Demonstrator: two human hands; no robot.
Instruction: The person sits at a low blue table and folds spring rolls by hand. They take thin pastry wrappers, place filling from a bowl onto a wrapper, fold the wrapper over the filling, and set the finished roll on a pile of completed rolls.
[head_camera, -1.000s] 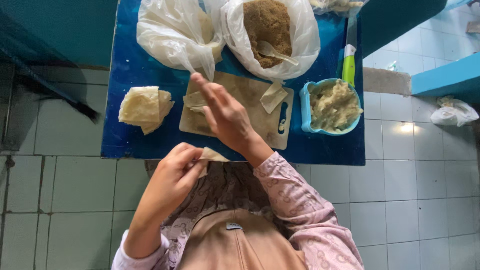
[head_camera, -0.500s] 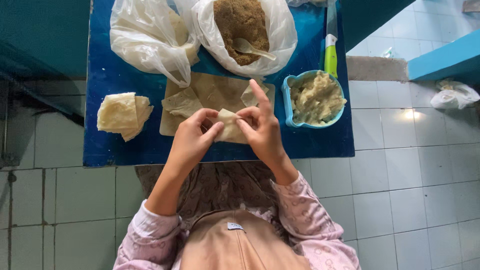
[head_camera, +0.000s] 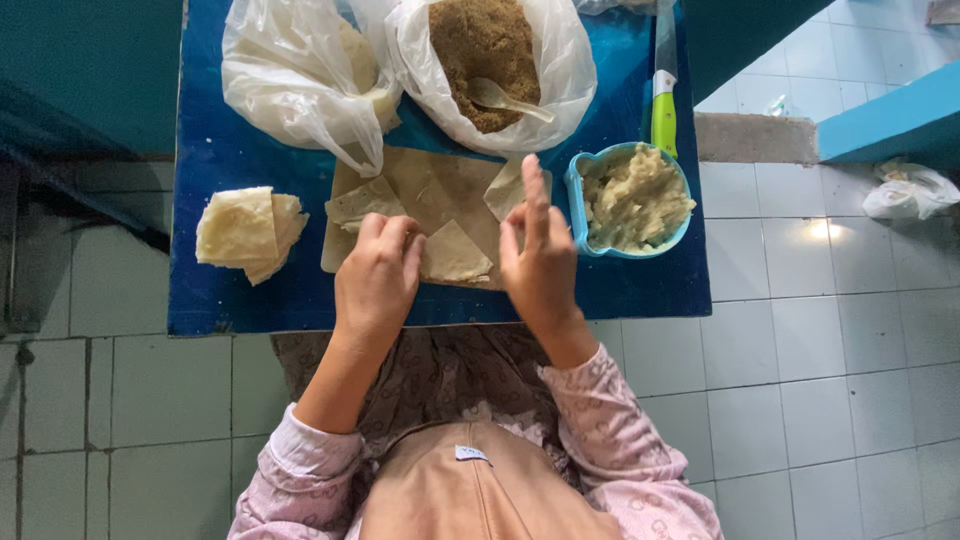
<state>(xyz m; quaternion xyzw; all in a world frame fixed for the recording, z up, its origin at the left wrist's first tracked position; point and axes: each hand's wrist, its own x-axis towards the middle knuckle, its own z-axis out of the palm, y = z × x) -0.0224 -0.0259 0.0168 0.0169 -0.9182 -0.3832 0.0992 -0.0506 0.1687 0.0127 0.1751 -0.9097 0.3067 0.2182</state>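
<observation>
Pastry triangle (head_camera: 455, 252), folded, lay on tan cutting board (head_camera: 440, 190) w/ other cut wrapper pieces. Left hand (head_camera: 378, 280) curled, fingertips pinching triangle's left edge. Right hand (head_camera: 540, 262) loose, index raised, resting beside triangle's right edge, holding nothing. Blue bowl (head_camera: 628, 198) of pale mash just right of board; bag of brown crumb (head_camera: 485, 55) w/ spoon behind; stack of folded pieces (head_camera: 245, 228) at left. Step, est.: shaping one triangle. Next move needs firm pinch on seam, both hands.
</observation>
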